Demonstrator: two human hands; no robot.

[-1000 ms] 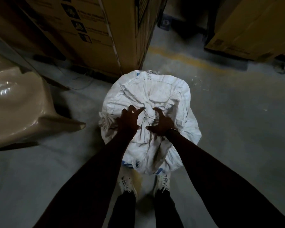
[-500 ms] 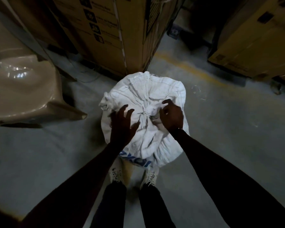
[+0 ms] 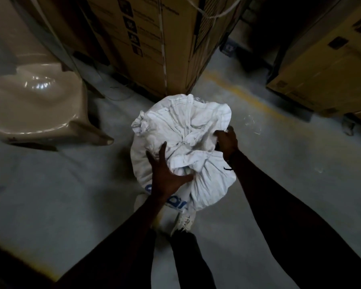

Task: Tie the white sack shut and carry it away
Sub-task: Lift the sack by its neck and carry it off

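**The sack was knotted and ready to lift**

The white sack [image 3: 181, 147] stood on the floor [image 3: 61, 184], right by your shoes and just under your arms. Your left hand [image 3: 165, 176] lay on its near side with fingers spread, holding nothing. Your right hand [image 3: 226, 140] pinched the cloth on the far right side. The knot [image 3: 182, 140] sat between both hands, so I think either could grab it.

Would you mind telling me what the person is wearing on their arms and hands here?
Both hands are bare, with no gloves: the left hand and the right hand. Something dark with a loose end circles the right wrist; the dim light hides whether sleeves cover the forearms.
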